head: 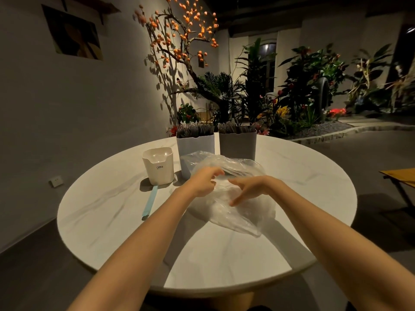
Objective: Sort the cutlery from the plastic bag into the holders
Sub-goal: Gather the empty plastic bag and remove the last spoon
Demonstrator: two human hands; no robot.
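A clear crumpled plastic bag (242,212) lies in the middle of the round white table (112,212). My left hand (205,181) pinches the bag's upper rim with curled fingers. My right hand (252,188) rests on the bag with fingers spread and pointing down-left. Behind the bag stand two tall holders packed with dark cutlery: a white holder (195,144) and a grey holder (238,142). A small empty cream holder (159,167) stands to the left. A light blue utensil (150,202) lies flat on the table in front of it. What the bag contains is not visible.
The table's near edge lies close below my forearms. A wooden folding stand (398,178) is at the right. Potted plants and a branch with orange fruit (184,37) fill the background behind the table.
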